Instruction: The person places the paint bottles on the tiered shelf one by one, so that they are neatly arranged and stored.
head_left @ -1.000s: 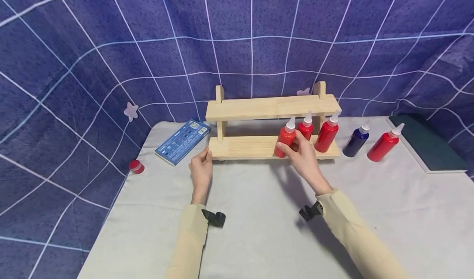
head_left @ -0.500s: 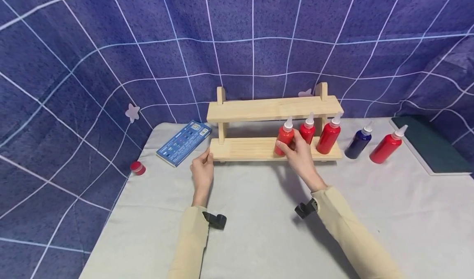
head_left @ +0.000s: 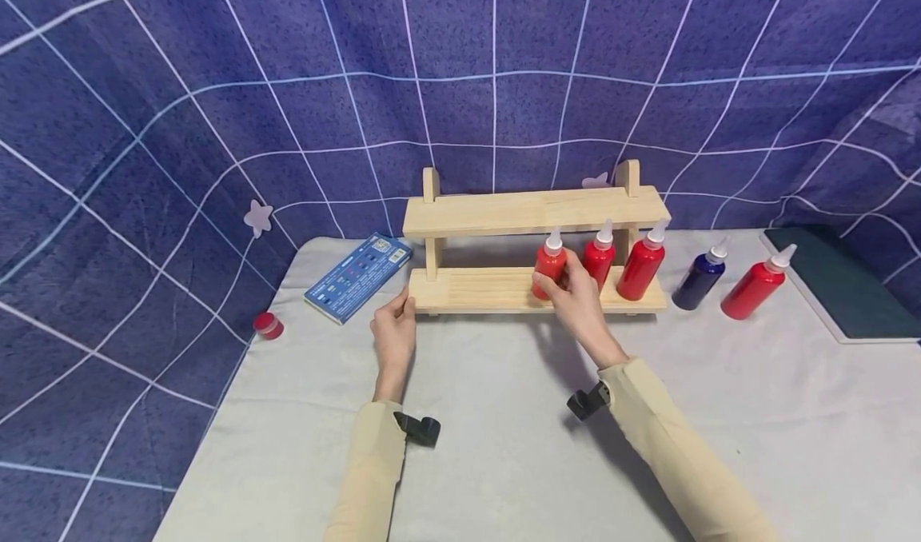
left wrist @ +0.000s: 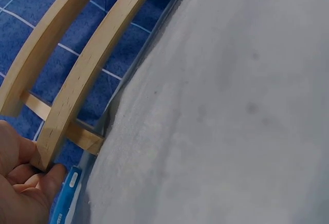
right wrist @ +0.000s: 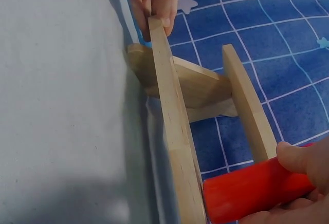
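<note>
My right hand (head_left: 579, 306) grips a red squeeze bottle (head_left: 548, 269) with a white nozzle cap, upright at the lower board of a two-tier wooden rack (head_left: 475, 290). In the right wrist view the thumb and fingers wrap round the red bottle (right wrist: 252, 190), its base at the board. Two more red bottles, one just right of the hand (head_left: 600, 258) and one at the board's right end (head_left: 640, 270), stand on the same tier. My left hand (head_left: 393, 336) pinches the left end of the lower board, also seen in the left wrist view with the fingers (left wrist: 49, 180) at its tip.
A dark blue bottle (head_left: 698, 280) and another red bottle (head_left: 754, 288) stand on the table right of the rack. Beyond them lies a dark green book (head_left: 849, 286). Left of the rack are a blue box (head_left: 357, 278) and a small red jar (head_left: 268, 326). A blue curtain (head_left: 460, 110) hangs behind.
My right hand has shifted the red bottle slightly left and back along the lower tier. The left hand keeps its hold on the board end.
</note>
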The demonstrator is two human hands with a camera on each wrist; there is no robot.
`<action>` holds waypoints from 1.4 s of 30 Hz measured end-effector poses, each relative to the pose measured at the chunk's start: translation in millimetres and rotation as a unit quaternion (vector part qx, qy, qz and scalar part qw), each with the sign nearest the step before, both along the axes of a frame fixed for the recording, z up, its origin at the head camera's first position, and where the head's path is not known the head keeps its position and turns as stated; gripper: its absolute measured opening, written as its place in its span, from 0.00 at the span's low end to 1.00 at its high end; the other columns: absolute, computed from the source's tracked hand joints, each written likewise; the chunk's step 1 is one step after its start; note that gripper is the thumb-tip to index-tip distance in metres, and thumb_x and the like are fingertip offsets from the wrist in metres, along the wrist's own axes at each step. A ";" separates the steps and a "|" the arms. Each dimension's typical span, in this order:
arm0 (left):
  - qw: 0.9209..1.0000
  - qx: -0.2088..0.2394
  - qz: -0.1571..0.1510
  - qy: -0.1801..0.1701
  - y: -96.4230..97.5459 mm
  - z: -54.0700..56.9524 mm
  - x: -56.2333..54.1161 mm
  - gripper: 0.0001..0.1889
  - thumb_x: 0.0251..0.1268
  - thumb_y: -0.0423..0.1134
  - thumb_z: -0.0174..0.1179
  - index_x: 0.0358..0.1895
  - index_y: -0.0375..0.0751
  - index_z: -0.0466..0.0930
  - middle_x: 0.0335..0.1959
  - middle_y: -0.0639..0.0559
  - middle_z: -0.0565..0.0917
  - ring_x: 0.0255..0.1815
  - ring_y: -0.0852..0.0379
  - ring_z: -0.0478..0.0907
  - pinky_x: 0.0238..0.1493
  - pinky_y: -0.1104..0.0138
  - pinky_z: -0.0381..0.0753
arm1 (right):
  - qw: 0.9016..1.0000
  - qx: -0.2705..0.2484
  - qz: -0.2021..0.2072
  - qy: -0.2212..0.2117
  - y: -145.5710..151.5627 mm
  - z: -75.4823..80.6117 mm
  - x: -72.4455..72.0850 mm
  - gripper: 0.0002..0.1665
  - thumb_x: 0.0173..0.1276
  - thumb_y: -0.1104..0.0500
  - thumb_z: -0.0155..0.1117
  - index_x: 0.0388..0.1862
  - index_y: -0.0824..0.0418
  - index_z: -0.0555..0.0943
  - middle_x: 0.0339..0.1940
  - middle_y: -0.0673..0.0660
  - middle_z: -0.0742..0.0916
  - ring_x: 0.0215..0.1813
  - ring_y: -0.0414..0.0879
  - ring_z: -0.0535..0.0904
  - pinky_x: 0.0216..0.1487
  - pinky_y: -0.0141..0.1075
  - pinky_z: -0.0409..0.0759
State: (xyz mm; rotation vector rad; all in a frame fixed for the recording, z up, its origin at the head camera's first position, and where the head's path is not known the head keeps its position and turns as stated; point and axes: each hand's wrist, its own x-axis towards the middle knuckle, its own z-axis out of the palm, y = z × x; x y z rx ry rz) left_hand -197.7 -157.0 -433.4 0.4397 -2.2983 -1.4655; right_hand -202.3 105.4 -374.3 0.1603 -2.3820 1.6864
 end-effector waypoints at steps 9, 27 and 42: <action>1.000 -0.001 0.003 -0.006 0.8 0.1 -0.9 0.16 0.69 0.35 0.59 0.59 0.40 0.79 0.52 0.40 0.83 0.49 0.49 0.84 0.48 0.59 0.84 | 0.999 0.034 -0.002 -0.006 -0.1 1.7 -3.0 0.28 0.67 0.65 0.64 0.65 0.68 0.68 0.56 0.67 0.82 0.54 0.58 0.80 0.59 0.50 0.78; 1.000 0.011 -0.004 0.002 2.3 0.5 0.2 0.16 0.70 0.33 0.58 0.59 0.37 0.79 0.55 0.39 0.82 0.52 0.48 0.83 0.50 0.59 0.83 | 0.999 0.027 0.014 -0.045 0.8 8.5 -4.4 0.41 0.67 0.60 0.65 0.74 0.66 0.57 0.64 0.68 0.77 0.63 0.58 0.73 0.66 0.51 0.71; 1.000 -0.001 -0.003 0.003 1.4 -2.3 0.0 0.16 0.70 0.34 0.58 0.59 0.38 0.79 0.53 0.40 0.83 0.51 0.47 0.83 0.49 0.57 0.83 | 0.997 -0.012 0.035 0.074 8.8 54.8 29.4 0.46 0.65 0.61 0.68 0.77 0.63 0.56 0.75 0.62 0.66 0.75 0.55 0.63 0.74 0.47 0.61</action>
